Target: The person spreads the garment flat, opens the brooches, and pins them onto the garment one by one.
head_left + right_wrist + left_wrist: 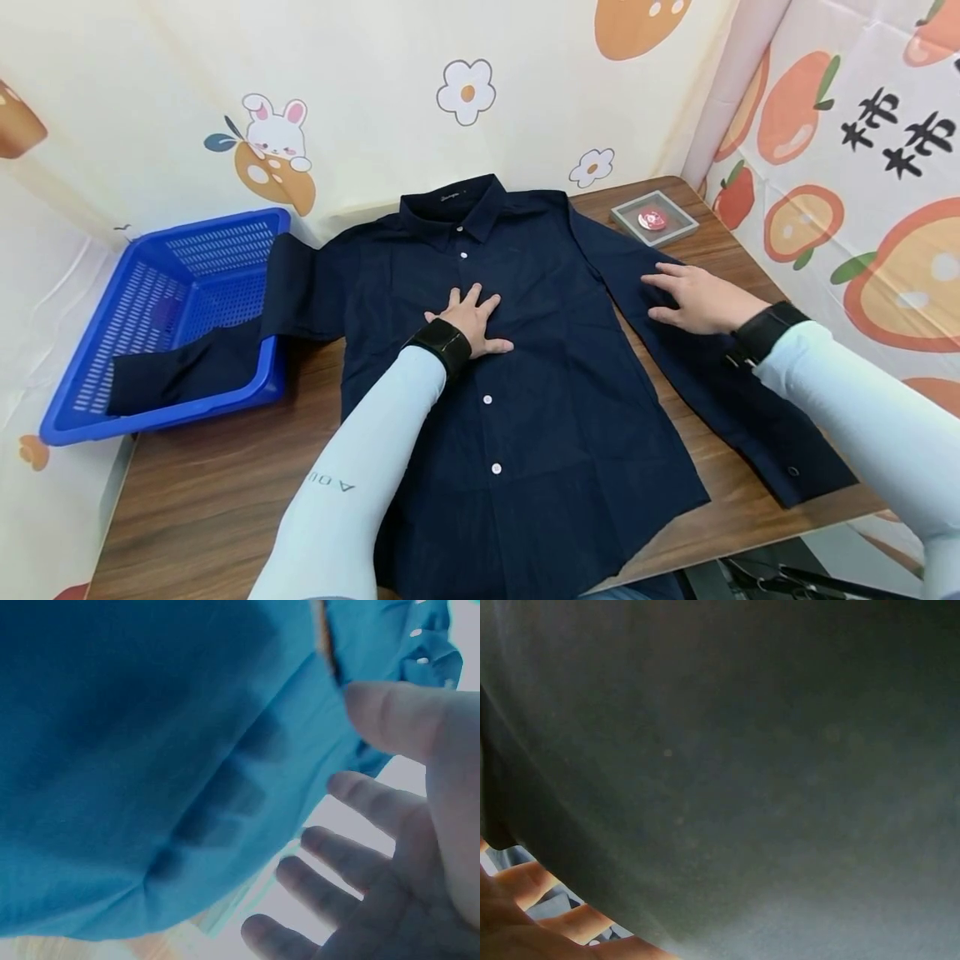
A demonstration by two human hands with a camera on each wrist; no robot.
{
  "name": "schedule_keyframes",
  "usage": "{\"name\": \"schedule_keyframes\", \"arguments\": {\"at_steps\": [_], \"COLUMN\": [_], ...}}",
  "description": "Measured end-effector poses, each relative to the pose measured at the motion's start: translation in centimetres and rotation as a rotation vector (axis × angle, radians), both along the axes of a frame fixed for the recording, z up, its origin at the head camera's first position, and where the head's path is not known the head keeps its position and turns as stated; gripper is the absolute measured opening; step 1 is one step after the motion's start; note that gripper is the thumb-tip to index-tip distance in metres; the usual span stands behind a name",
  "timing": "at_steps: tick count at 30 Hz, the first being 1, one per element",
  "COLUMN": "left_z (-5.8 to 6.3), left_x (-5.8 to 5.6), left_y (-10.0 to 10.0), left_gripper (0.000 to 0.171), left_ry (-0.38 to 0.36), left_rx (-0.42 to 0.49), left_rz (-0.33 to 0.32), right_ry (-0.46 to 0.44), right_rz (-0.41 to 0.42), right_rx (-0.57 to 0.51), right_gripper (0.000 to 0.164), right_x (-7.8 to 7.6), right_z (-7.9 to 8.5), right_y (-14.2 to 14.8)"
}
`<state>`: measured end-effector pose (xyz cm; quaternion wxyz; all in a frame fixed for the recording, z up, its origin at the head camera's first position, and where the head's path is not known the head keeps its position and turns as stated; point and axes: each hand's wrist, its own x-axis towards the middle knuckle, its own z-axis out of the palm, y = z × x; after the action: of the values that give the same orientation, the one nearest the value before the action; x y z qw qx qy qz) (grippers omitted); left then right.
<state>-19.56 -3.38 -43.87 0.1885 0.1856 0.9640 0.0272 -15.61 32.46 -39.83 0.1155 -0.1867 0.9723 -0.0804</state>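
A dark navy button-up shirt (pixel 540 375) lies front side up on the wooden table, collar toward the back wall. My left hand (pixel 467 322) rests on its chest near the button line, fingers spread. Over the sleeve on the right (pixel 720 392), my right hand (pixel 701 298) is held with straight, parted fingers. In the right wrist view its fingers (pixel 360 862) hover over the cloth and cast shadows on it. The other sleeve (pixel 195 367) hangs over the rim into a blue plastic basket. Dark cloth fills most of the left wrist view.
The blue basket (pixel 161 423) stands at the left of the table (pixel 217 492). A small clear-topped square box (pixel 663 229) with a red-and-pink round item sits at the back right. Patterned curtains (pixel 375 92) close off the back and sides.
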Motion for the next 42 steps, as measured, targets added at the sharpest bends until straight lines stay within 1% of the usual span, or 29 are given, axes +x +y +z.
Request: {"name": "schedule_keyframes", "arguments": {"at_steps": [2,5,9,11,16,22,25,29,31,33,37,39,42], "left_z": [0.4,0.9,1.1,1.2,1.2,0.8,0.6,0.6,0.6,0.6,0.4,0.4,0.4], "left_x": [0.2,0.6,0.6,0.6,0.6,0.4,0.2,0.2,0.2,0.1,-0.1,-0.2,-0.2], "left_y": [0.0,-0.1,-0.1,-0.1,0.0,0.1,0.1,0.1,0.1,0.1,0.1,0.1,0.0], "left_gripper": [0.09,0.089,0.089,0.089,0.089,0.09,0.09,0.09,0.091,0.091,0.092,0.093,0.093], "left_ry": [-0.005,-0.01,-0.006,-0.003,0.002,0.001,0.002,-0.004,-0.009,-0.013,-0.026,-0.03,-0.026], "left_rx": [0.002,0.005,0.002,-0.001,-0.001,-0.015,-0.021,-0.019,-0.017,-0.018,-0.024,-0.029,-0.037], "left_rz": [-0.002,-0.007,-0.01,-0.009,-0.011,-0.01,-0.004,-0.002,-0.002,-0.003,-0.001,0.0,0.0], "right_ry": [-0.03,-0.069,-0.125,-0.136,-0.133,-0.168,-0.182,-0.189,-0.177,-0.146,-0.036,0.027,0.1], "right_rz": [0.0,-0.008,-0.034,-0.046,-0.081,-0.096,-0.108,-0.135,-0.143,-0.148,-0.162,-0.178,-0.225], "right_rx": [0.027,0.062,0.092,0.105,0.14,0.172,0.169,0.135,0.104,0.063,-0.01,-0.023,-0.026], "right_gripper": [0.062,0.065,0.065,0.065,0.068,0.071,0.072,0.074,0.073,0.068,0.048,0.039,0.031], "right_x": [-1.0,-2.2,-3.1,-3.6,-4.2,-4.8,-5.1,-5.3,-5.4,-5.5,-6.0,-6.3,-6.9], "right_z": [-0.8,-1.7,-2.5,-2.7,-2.7,-2.3,-2.1,-2.0,-2.0,-1.8,-1.2,-0.8,-0.4], "right_y": [-0.1,-0.5,-0.9,-1.1,-1.2,-1.4,-1.6,-1.6,-1.4,-1.2,-0.5,0.1,1.0]}}
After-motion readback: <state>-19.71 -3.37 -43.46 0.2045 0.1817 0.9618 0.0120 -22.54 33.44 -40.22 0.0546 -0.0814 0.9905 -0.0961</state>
